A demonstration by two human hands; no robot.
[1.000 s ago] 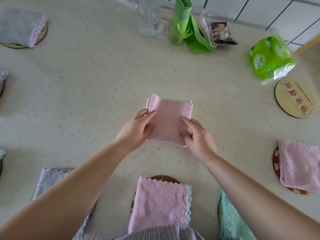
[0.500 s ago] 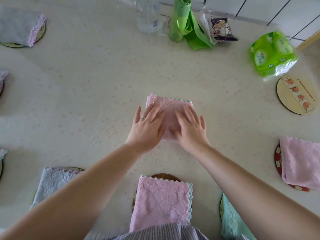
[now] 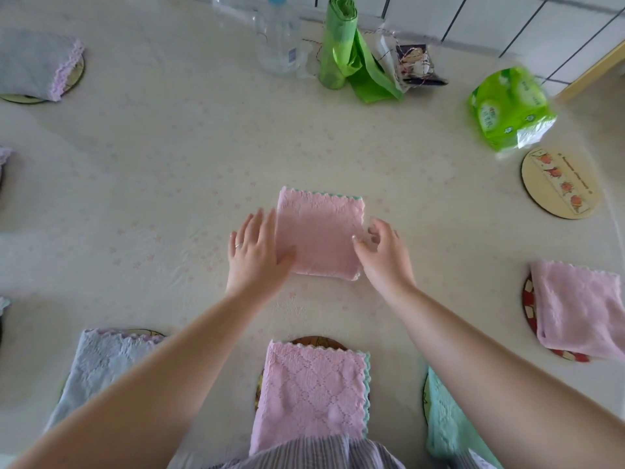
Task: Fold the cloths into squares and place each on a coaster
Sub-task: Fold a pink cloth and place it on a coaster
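Cloths line the table [image 3: 142,157] edge: grey one [image 3: 32,62] on a coaster far L, pale blue one [image 3: 98,363] near L. L hand [image 3: 255,253] lies flat, fingers straight, thumb on the L edge of the folded pink cloth [image 3: 319,236] at table centre, no coaster under it. Near-centre pink cloth [image 3: 311,390] sits on a coaster. R hand [image 3: 384,255], fingers curled, pinches the centre cloth's R edge. Bare coaster [image 3: 559,182] far R, beside a green tissue pack [image 3: 507,108]; another pink cloth [image 3: 581,306] on a coaster below.
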